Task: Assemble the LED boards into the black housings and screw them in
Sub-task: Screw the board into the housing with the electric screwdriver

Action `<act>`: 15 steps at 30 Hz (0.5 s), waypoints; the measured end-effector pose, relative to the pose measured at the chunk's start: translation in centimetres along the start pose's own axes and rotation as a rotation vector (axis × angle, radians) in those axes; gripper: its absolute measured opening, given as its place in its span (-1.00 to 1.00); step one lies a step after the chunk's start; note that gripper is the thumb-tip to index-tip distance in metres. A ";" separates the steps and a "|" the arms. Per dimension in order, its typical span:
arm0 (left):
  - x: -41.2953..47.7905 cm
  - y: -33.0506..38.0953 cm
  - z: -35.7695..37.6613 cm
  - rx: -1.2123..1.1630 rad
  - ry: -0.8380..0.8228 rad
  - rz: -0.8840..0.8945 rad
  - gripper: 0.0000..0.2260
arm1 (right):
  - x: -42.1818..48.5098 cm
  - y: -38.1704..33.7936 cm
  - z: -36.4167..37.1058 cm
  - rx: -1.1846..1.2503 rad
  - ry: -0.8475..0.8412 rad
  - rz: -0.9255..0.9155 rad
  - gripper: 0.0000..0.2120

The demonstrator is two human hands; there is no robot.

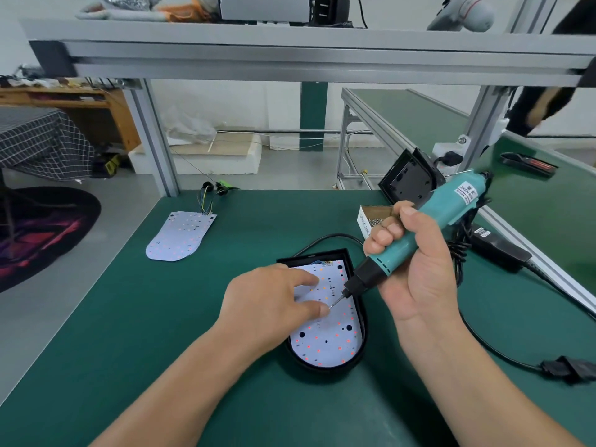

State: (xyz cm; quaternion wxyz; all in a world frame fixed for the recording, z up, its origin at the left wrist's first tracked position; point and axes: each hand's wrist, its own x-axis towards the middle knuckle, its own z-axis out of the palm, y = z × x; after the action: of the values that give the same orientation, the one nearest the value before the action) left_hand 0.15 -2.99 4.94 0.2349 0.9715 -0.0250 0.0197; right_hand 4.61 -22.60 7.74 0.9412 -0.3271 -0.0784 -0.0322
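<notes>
Well left of the black housing (325, 368): spare LED board (180, 235), flat on worktop (154, 324). Over it: left hand (267, 304), fingers (309, 279) apart, pressing seated LED board (325, 337). Just right: right hand (416, 269) clamped around electric screwdriver (419, 230). Behind: second housing (409, 182). Two boards, two housings. Probably thin, light, fragile; best held by edges.

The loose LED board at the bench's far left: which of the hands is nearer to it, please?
Left. The left hand rests on the seated board in the housing, right of the loose LED board; the right hand grips the screwdriver farther right.
</notes>
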 end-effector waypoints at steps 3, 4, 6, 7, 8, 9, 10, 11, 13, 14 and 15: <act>0.2 0.5 0.1 0.062 -0.013 -0.003 -0.56 | 0.0 0.0 0.0 -0.047 -0.028 0.009 -0.96; 0.2 0.6 0.3 0.070 -0.019 0.000 -0.55 | -0.1 0.0 -0.1 -0.065 -0.042 0.008 -0.97; 0.3 0.6 0.4 0.055 -0.028 0.003 -0.55 | -0.3 0.1 -0.5 -0.101 -0.072 0.013 -0.97; 0.4 0.5 0.4 0.043 -0.032 0.004 -0.55 | -0.4 0.2 -0.7 -0.119 -0.089 0.019 -0.96; 0.4 0.4 0.4 0.033 -0.035 0.006 -0.54 | -0.5 0.3 -0.9 -0.134 -0.102 0.026 -0.94; 0.5 0.4 0.5 0.028 -0.035 0.011 -0.54 | -0.6 0.4 -1.0 -0.149 -0.112 0.030 -0.94; 0.5 0.4 0.6 0.026 -0.032 0.013 -0.54 | -0.7 0.5 -1.0 -0.165 -0.123 0.030 -0.93; 0.5 0.3 0.7 0.028 -0.026 0.012 -0.53 | -0.8 0.7 -1.0 -0.182 -0.134 0.029 -0.93; 0.6 0.3 0.8 0.036 -0.019 0.018 -0.53 | -0.9 1.0 -0.9 -0.212 -0.156 0.025 -0.92; 0.6 0.3 0.9 0.041 -0.018 0.023 -0.52 | -1.0 1.1 -0.9 -0.224 -0.168 0.027 -0.92; 0.6 0.3 0.9 0.046 -0.017 0.027 -0.52 | -1.1 1.2 -0.9 -0.231 -0.179 0.031 -0.92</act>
State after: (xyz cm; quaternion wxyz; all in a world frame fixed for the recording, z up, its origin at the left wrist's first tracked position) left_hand 0.80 -3.69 4.29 0.2119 0.9764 -0.0396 0.0150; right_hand 3.77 -22.15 6.13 0.8869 -0.4360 -0.1528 0.0030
